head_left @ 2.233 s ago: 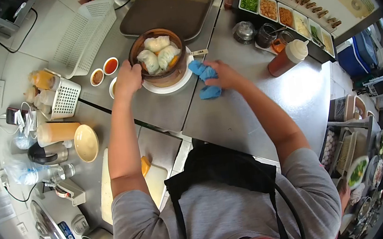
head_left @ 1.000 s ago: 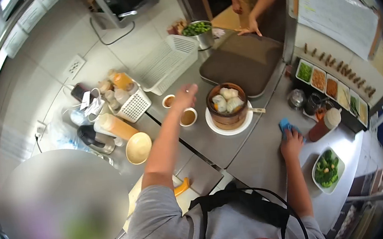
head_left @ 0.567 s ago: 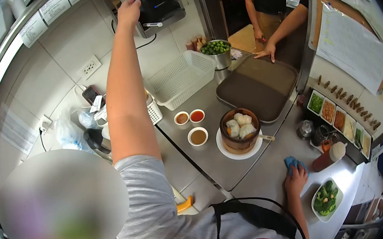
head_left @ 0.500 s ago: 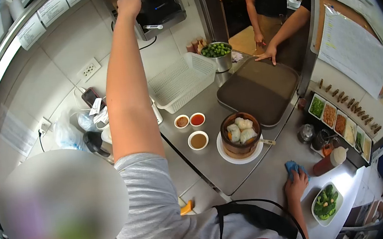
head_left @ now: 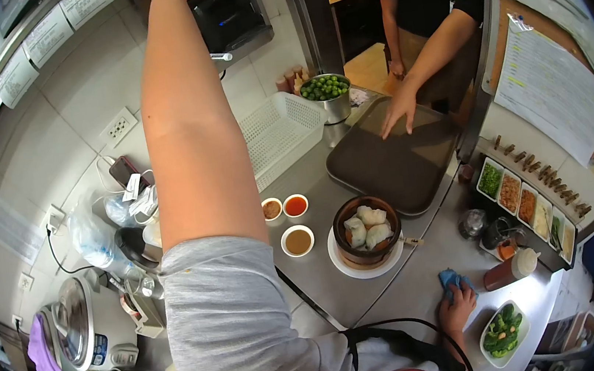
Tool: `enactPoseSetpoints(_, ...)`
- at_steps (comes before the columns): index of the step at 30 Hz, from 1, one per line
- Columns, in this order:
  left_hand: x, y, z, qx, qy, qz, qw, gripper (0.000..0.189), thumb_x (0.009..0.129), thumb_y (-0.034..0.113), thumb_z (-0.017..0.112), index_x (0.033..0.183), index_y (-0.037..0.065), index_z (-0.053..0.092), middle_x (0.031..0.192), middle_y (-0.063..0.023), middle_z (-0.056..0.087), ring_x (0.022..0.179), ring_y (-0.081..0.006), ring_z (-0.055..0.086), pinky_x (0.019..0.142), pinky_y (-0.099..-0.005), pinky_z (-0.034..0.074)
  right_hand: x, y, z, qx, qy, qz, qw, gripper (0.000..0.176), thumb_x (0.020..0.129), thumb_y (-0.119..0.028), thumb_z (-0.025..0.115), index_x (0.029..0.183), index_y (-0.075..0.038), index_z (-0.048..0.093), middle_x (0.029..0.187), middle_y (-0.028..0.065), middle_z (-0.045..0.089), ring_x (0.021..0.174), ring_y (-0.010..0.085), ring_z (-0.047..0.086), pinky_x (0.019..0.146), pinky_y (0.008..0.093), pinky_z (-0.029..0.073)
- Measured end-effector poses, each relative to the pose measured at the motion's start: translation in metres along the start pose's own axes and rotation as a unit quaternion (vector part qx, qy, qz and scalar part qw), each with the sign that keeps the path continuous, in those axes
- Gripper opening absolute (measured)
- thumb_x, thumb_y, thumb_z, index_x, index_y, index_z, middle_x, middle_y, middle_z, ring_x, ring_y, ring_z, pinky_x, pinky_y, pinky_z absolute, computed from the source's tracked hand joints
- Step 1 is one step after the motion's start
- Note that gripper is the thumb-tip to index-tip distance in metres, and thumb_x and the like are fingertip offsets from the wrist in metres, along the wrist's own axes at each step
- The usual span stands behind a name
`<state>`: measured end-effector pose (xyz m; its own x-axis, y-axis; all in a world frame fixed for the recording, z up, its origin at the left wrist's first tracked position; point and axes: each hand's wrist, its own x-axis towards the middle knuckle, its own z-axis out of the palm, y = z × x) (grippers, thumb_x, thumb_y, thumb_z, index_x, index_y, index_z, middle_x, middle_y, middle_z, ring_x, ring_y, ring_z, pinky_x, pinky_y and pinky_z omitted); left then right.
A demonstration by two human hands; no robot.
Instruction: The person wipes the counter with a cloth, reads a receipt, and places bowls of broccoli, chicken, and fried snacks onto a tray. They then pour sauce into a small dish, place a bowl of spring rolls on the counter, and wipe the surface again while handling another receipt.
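My left arm (head_left: 186, 125) is raised straight up past the black machine (head_left: 228, 19) on the wall, and its hand is cut off by the top of the view. My right hand (head_left: 459, 308) rests low on the steel counter, its fingers holding a blue cloth (head_left: 449, 280). A bamboo steamer (head_left: 367, 230) with dumplings stands on a white plate (head_left: 350, 268) to the left of that hand. Three small sauce dishes (head_left: 297, 241) sit beside the steamer.
A co-worker's hand (head_left: 399, 110) presses on a brown tray (head_left: 385, 175) beyond the steamer. A white basket (head_left: 276, 132) and a bowl of green limes (head_left: 323, 87) stand behind. A condiment tray (head_left: 529, 205), red squeeze bottle (head_left: 509, 271) and broccoli plate (head_left: 502, 331) lie right; a rice cooker (head_left: 77, 331) left.
My left hand left the steamer, rose to the black wall machine, and has now gone above the view. My right hand stayed on the blue cloth. The co-worker's hand slid further onto the tray.
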<state>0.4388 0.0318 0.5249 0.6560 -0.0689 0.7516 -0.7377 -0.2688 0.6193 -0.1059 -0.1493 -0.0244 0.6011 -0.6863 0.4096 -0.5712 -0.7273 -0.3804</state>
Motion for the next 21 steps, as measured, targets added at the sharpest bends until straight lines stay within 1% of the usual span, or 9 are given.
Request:
enactPoseSetpoints(6, -0.057, 0.01, 0.039, -0.101, -0.185, 0.014, 0.977, 0.03, 0.08, 0.016, 0.042, 0.103, 0.0, 0.054, 0.102, -0.0127, 0.055, 0.096, -0.023, 0.049, 0.08, -0.0305, 0.037, -0.003, -0.002, -0.004, 0.004, 0.004, 0.0, 1.0, 0.037, 0.056, -0.008, 0.052, 0.092, -0.012, 0.054, 0.108, 0.013, 0.047, 0.102, 0.0347, 0.04, 0.085, 0.0454, 0.03)
enactPoseSetpoints(7, -0.11, 0.03, 0.055, -0.212, -0.129, 0.115, 0.962, 0.024, 0.076, 0.008, 0.042, 0.093, 0.0, 0.058, 0.09, -0.0138, 0.059, 0.086, -0.0258, 0.055, 0.076, -0.032, 0.041, -0.003, -0.002, -0.003, 0.002, 0.001, 0.003, 1.0, 0.037, 0.056, -0.008, 0.052, 0.093, -0.012, 0.054, 0.108, 0.0128, 0.047, 0.102, 0.0347, 0.04, 0.085, 0.0453, 0.03)
enactPoseSetpoints(8, -0.143, 0.034, 0.063, -0.241, -0.222, -0.011, 0.945, 0.038, 0.075, 0.023, 0.053, 0.108, 0.004, 0.052, 0.107, -0.0095, 0.052, 0.1, -0.0184, 0.048, 0.08, -0.0316, 0.04, -0.002, -0.002, -0.003, -0.001, -0.001, 0.007, 1.0, 0.038, 0.056, -0.008, 0.052, 0.093, -0.012, 0.054, 0.108, 0.0126, 0.047, 0.102, 0.0346, 0.039, 0.086, 0.0452, 0.03)
enactPoseSetpoints(10, -0.222, 0.041, 0.083, -0.235, -0.328, -0.013, 0.915, 0.029, 0.081, 0.019, 0.044, 0.105, 0.007, 0.054, 0.092, -0.0039, 0.052, 0.084, -0.0142, 0.05, 0.071, -0.0256, 0.042, -0.002, -0.003, -0.003, -0.005, 0.002, 0.007, 1.0, 0.038, 0.056, -0.008, 0.053, 0.094, -0.013, 0.054, 0.108, 0.0122, 0.047, 0.102, 0.0345, 0.04, 0.086, 0.0451, 0.03)
enactPoseSetpoints(12, -0.303, 0.041, 0.098, -0.261, -0.424, -0.092, 0.863, 0.028, 0.082, 0.017, 0.044, 0.108, 0.007, 0.052, 0.086, -0.0026, 0.053, 0.072, -0.0114, 0.05, 0.061, -0.0217, 0.043, -0.004, -0.004, -0.004, -0.009, -0.002, 0.008, 1.0, 0.037, 0.057, -0.009, 0.053, 0.094, -0.013, 0.055, 0.108, 0.0118, 0.048, 0.102, 0.0344, 0.04, 0.086, 0.045, 0.03)
enactPoseSetpoints(13, -0.345, 0.029, 0.111, -0.303, -0.476, -0.117, 0.818, 0.03, 0.082, 0.018, 0.045, 0.11, 0.008, 0.05, 0.085, -0.0021, 0.052, 0.067, -0.0102, 0.048, 0.059, -0.0207, 0.041, -0.003, -0.004, -0.003, -0.012, -0.003, 0.01, 1.0, 0.037, 0.057, -0.009, 0.053, 0.094, -0.013, 0.055, 0.108, 0.0117, 0.048, 0.102, 0.0344, 0.04, 0.086, 0.0449, 0.03)
enactPoseSetpoints(14, -0.38, 0.039, 0.103, -0.319, -0.529, -0.214, 0.757, 0.031, 0.084, 0.019, 0.044, 0.113, 0.009, 0.049, 0.088, -0.0022, 0.052, 0.072, -0.0088, 0.047, 0.061, -0.0201, 0.041, -0.003, -0.004, -0.003, -0.014, -0.005, 0.013, 1.0, 0.036, 0.057, -0.009, 0.053, 0.093, -0.013, 0.055, 0.108, 0.0115, 0.048, 0.102, 0.0343, 0.04, 0.086, 0.0449, 0.03)
enactPoseSetpoints(18, -0.514, 0.01, 0.107, -0.373, -0.582, -0.327, 0.645, 0.034, 0.084, 0.02, 0.044, 0.117, 0.011, 0.046, 0.1, -0.0011, 0.051, 0.086, -0.0093, 0.047, 0.069, -0.0239, 0.041, -0.005, 0.005, 0.001, -0.029, 0.011, -0.017, 0.999, 0.03, 0.059, -0.011, 0.056, 0.089, -0.011, 0.057, 0.102, 0.0133, 0.051, 0.096, 0.0346, 0.045, 0.08, 0.0445, 0.035)
enactPoseSetpoints(21, -0.587, -0.006, 0.093, -0.318, -0.604, -0.409, 0.605, 0.037, 0.082, 0.016, 0.046, 0.117, 0.007, 0.045, 0.106, -0.0026, 0.05, 0.089, -0.0108, 0.05, 0.07, -0.0266, 0.043, -0.015, 0.006, -0.002, -0.065, 0.002, -0.011, 0.998, 0.036, 0.06, -0.01, 0.055, 0.096, -0.011, 0.057, 0.107, 0.0138, 0.05, 0.098, 0.0349, 0.044, 0.083, 0.044, 0.036)
